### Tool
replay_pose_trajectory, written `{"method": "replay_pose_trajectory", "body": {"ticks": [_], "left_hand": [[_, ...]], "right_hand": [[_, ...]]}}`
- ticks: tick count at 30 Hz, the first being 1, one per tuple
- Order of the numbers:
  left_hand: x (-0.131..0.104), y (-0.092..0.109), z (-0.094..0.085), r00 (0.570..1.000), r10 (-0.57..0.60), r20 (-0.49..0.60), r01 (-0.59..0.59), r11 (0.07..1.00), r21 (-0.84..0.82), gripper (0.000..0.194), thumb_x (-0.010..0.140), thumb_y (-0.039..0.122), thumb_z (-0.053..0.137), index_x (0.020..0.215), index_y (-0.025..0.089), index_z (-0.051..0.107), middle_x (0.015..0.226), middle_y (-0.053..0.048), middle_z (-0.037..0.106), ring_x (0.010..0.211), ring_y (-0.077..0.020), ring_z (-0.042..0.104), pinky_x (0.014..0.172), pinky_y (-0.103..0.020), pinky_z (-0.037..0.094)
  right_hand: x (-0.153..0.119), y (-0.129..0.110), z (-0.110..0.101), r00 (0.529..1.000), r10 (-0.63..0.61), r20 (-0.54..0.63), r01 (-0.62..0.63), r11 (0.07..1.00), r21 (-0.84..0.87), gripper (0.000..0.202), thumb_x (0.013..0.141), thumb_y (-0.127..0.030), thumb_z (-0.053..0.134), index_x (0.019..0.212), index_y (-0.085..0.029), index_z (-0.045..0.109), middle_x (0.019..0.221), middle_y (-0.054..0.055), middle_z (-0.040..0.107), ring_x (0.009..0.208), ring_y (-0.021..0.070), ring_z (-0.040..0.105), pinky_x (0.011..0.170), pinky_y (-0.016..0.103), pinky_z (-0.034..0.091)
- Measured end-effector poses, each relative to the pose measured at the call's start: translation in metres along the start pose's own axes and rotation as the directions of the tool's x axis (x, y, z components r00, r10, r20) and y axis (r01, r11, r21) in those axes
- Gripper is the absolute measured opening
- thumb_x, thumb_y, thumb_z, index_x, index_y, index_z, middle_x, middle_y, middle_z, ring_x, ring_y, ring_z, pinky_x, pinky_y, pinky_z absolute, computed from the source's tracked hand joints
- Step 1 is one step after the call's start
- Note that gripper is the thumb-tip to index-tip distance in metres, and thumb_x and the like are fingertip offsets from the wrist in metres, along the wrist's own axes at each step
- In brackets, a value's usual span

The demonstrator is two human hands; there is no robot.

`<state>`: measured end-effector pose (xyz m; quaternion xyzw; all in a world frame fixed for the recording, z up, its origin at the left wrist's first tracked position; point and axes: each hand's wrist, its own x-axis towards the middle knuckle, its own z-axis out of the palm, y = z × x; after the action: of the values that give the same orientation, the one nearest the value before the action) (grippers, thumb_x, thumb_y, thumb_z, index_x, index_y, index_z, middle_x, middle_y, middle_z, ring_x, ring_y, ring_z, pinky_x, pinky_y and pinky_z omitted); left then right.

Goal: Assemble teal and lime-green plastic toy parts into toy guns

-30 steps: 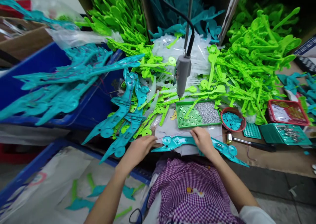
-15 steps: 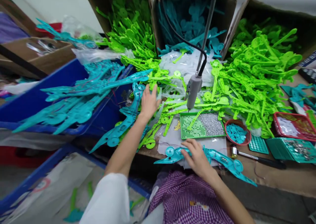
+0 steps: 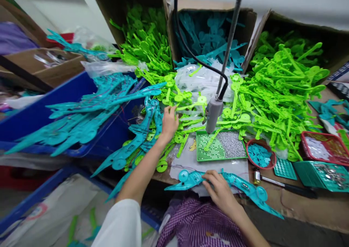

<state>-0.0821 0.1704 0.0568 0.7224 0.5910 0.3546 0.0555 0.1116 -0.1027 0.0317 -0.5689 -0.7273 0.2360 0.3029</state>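
My left hand (image 3: 169, 125) reaches into the pile of bright green plastic parts, its fingers closed around the end of a long green arm-shaped part (image 3: 191, 105) with a round disc. Its fingertips are partly hidden. In front of me lies a long teal plastic piece (image 3: 247, 183) with round discs and pointed ends, flat at the table's front edge. My right hand (image 3: 218, 187) grips this piece near its middle, fingers bent over it. A grey electric screwdriver (image 3: 214, 114) hangs above a green tray (image 3: 209, 154) of small silvery screws.
A blue bin (image 3: 73, 150) on the left holds stacked teal pieces. Cardboard boxes of green and teal parts line the back. To the right are a red bowl (image 3: 272, 165) of teal bits, a hammer (image 3: 289, 187), a teal tray (image 3: 313, 178) and a red basket (image 3: 338, 160).
My left hand's fingers have drawn together on a green part, and some green parts near it have shifted. My right hand stays on the teal piece. The whole view has tilted slightly.
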Motion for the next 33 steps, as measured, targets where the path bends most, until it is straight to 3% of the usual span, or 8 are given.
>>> {"method": "replay_pose_trajectory", "body": {"ticks": [4,9,13,16,18,23,28,33], "left_hand": [[-0.045,-0.006,-0.006,0.998,0.022,0.06,-0.02,0.999,-0.039,0.038,0.083,0.026,0.061,0.12,0.015,0.059,0.124,-0.017,0.053,0.115,-0.0294,0.058,0.101,-0.042,0.047],[-0.088,-0.017,-0.03,0.992,-0.024,0.124,0.017,0.998,0.052,0.026,0.089,0.034,0.054,0.106,0.02,0.068,0.122,-0.013,0.062,0.098,-0.0268,0.065,0.087,-0.037,0.051],[-0.098,-0.022,-0.044,0.997,-0.075,0.031,0.074,0.997,0.037,0.032,0.093,0.039,0.048,0.105,0.019,0.07,0.114,-0.012,0.069,0.102,-0.0265,0.066,0.089,-0.034,0.048],[-0.093,-0.028,-0.048,0.978,-0.211,0.003,0.21,0.976,0.057,0.036,0.093,0.038,0.044,0.099,0.016,0.072,0.102,-0.013,0.073,0.098,-0.0261,0.067,0.087,-0.032,0.047],[-0.088,-0.034,-0.052,0.949,-0.314,0.032,0.311,0.947,0.077,0.037,0.093,0.038,0.044,0.098,0.015,0.072,0.094,-0.013,0.074,0.091,-0.0258,0.068,0.082,-0.031,0.047],[-0.08,-0.055,-0.06,0.897,-0.435,0.083,0.432,0.901,0.048,0.036,0.091,0.038,0.047,0.1,0.014,0.071,0.088,-0.01,0.074,0.08,-0.0244,0.067,0.077,-0.032,0.047],[-0.09,-0.072,-0.057,0.948,-0.318,-0.005,0.317,0.948,-0.01,0.035,0.085,0.042,0.058,0.103,0.015,0.07,0.102,-0.013,0.072,0.106,-0.0291,0.062,0.095,-0.039,0.047],[-0.109,-0.075,-0.054,0.972,-0.234,-0.016,0.233,0.972,-0.021,0.042,0.087,0.05,0.057,0.109,0.016,0.068,0.103,-0.012,0.068,0.092,-0.0262,0.063,0.09,-0.04,0.05]], "right_hand": [[-0.001,0.004,0.003,1.0,-0.019,0.024,0.02,1.0,-0.011,0.021,0.099,-0.029,0.047,0.108,-0.025,0.065,0.105,0.005,0.07,0.093,0.0201,0.068,0.081,0.034,0.055],[0.01,-0.001,-0.004,0.997,-0.031,0.068,0.03,0.999,0.015,0.021,0.1,-0.029,0.046,0.104,-0.023,0.066,0.101,0.005,0.07,0.092,0.0194,0.068,0.081,0.033,0.053],[0.049,-0.035,-0.022,0.994,-0.092,0.058,0.089,0.995,0.054,0.025,0.101,-0.032,0.044,0.1,-0.023,0.068,0.099,0.005,0.07,0.092,0.0184,0.066,0.082,0.032,0.05],[0.085,-0.062,-0.03,0.985,-0.158,-0.073,0.168,0.975,0.149,0.027,0.101,-0.034,0.044,0.103,-0.022,0.067,0.102,0.006,0.07,0.099,0.0176,0.064,0.089,0.032,0.048],[0.098,-0.067,-0.03,0.979,-0.168,-0.117,0.191,0.955,0.229,0.025,0.101,-0.034,0.045,0.103,-0.022,0.067,0.101,0.006,0.07,0.099,0.017,0.064,0.09,0.032,0.048],[0.076,-0.037,-0.013,1.0,-0.029,0.011,0.024,0.962,0.271,0.024,0.099,-0.033,0.048,0.092,-0.021,0.067,0.091,0.004,0.069,0.087,0.0162,0.064,0.08,0.029,0.048],[0.046,-0.015,0.001,0.987,0.017,0.162,-0.053,0.974,0.218,0.024,0.1,-0.034,0.047,0.094,-0.021,0.066,0.091,0.005,0.068,0.087,0.0168,0.064,0.08,0.028,0.047],[0.045,-0.012,0.007,0.978,0.027,0.207,-0.064,0.982,0.175,0.024,0.1,-0.033,0.046,0.094,-0.021,0.066,0.092,0.005,0.067,0.087,0.0174,0.064,0.08,0.029,0.046]]}}
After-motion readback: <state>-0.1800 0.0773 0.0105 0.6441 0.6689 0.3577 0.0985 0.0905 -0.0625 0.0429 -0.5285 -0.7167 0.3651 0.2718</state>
